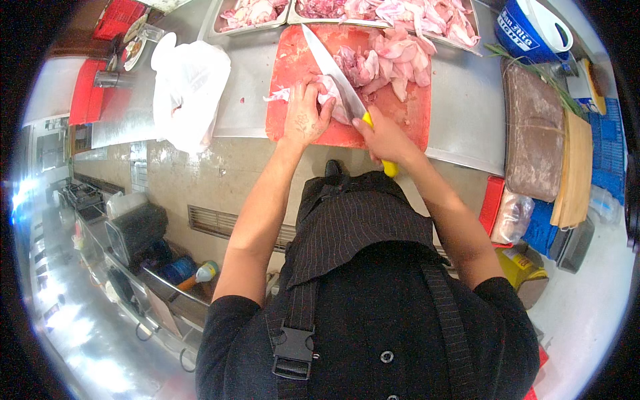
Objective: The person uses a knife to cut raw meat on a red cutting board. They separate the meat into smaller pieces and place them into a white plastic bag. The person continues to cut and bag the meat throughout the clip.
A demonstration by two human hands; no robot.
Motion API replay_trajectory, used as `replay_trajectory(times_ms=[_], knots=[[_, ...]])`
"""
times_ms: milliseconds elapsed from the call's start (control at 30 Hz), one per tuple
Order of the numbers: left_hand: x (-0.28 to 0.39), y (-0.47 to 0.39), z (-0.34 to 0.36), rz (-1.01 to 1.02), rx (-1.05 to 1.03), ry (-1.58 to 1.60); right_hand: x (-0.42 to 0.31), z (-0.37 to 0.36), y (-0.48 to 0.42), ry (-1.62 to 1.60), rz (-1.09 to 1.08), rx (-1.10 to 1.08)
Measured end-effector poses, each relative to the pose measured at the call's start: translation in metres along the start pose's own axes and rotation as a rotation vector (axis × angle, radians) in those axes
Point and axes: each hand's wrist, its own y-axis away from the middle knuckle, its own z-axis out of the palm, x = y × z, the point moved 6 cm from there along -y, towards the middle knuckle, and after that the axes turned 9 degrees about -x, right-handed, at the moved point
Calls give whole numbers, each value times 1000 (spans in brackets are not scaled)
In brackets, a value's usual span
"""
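Note:
My left hand [304, 112] grips a piece of raw poultry [331, 95] on a red cutting board [415, 120]. A pale end of meat sticks out to the left of that hand. My right hand [384, 132] is closed round the yellow handle of a chef's knife [332, 67]. The broad blade slants up and to the left, over or against the held piece; whether its edge touches the meat cannot be told. A heap of raw poultry pieces [400, 60] lies on the board's upper right part.
Metal trays of raw meat [255, 25] stand beyond the board. At left on the steel counter [245, 117] lies a white plastic bag [192, 90]. To the right are a blue bucket [525, 35], a brown board-like slab [532, 130] and a wooden board [575, 170].

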Motion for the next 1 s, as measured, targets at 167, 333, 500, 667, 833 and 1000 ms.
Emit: replay_trajectory(times_ms=[167, 333, 500, 667, 833, 1000], knots=[[4, 0, 0, -24, -36, 49, 4, 7, 16, -27, 29, -4], [0, 1, -4, -23, -78, 91, -20, 4, -16, 23, -49, 128], [-6, 5, -3, 28, -72, 60, -22, 9, 3, 137, -21, 189], [-6, 7, -4, 30, -88, 66, -8, 8, 26, 145, -45, 219], [-17, 0, 3, -101, -98, 18, -18, 13, 11, 208, -26, 294], [-19, -16, 13, -152, 39, -49, -20, 13, 6, 220, -32, 386]])
